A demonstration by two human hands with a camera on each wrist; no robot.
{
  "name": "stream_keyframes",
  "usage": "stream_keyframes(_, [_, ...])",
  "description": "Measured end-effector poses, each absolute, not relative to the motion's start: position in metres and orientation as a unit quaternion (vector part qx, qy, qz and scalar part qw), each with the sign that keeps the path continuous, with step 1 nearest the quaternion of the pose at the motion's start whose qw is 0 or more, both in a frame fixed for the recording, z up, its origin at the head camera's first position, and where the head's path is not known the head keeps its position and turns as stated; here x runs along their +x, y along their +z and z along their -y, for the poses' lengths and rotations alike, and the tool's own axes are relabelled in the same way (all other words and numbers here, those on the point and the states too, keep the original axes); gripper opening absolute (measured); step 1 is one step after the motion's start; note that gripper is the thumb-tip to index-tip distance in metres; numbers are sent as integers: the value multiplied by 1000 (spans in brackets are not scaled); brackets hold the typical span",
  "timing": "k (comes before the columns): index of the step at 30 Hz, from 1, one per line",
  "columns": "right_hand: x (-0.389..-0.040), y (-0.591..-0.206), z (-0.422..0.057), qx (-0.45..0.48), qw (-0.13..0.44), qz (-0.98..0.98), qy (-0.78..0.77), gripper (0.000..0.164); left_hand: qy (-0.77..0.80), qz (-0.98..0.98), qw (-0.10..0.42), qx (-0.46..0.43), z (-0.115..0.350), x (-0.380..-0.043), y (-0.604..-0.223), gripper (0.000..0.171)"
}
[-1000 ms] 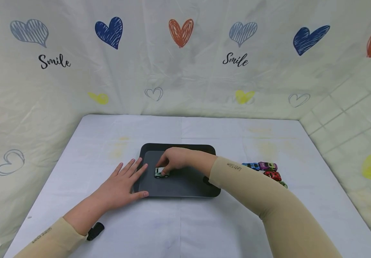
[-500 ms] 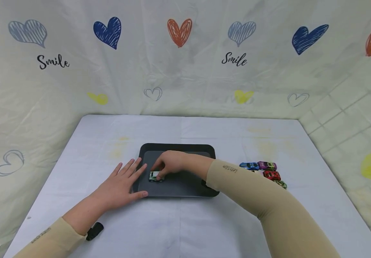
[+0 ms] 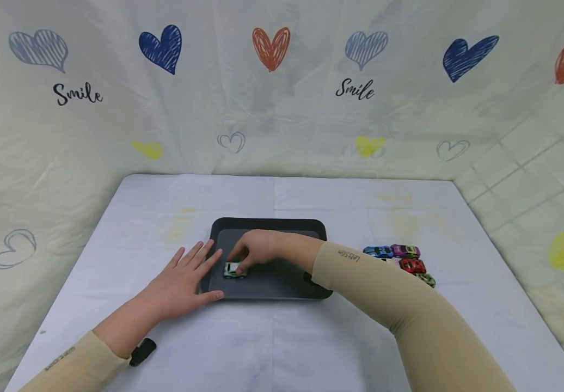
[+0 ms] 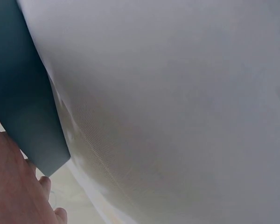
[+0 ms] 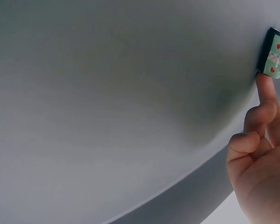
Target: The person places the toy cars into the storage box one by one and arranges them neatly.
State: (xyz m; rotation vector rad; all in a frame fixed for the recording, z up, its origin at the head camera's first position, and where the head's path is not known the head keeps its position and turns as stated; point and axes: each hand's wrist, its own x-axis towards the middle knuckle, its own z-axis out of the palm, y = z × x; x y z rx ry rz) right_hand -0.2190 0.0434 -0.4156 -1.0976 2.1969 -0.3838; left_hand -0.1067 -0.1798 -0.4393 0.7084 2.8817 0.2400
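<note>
A dark grey baking tray lies on the white-covered table. Inside it, toward the left side, my right hand pinches a small pale green toy car between thumb and fingers. In the right wrist view the toy car shows red dots and a checkered stripe at the fingertips, close over the tray floor. My left hand is spread flat at the tray's left rim, fingers straight; the left wrist view shows it beside the tray's outer wall.
Right of the tray, partly behind my right sleeve, sits a cluster of toy cars: a blue car, a purple car, a red car and a green car. A black wrist device hangs under my left forearm.
My right hand has moved left and slightly nearer with the pale green toy car, along the tray floor. The left hand has stayed spread at the rim.
</note>
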Motion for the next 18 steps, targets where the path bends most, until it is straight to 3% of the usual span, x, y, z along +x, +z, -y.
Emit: stream_keyframes(18, [-221,-413,-45,-412,309,-844,-148,42,77,-964,83,239,180,-106,-437,94])
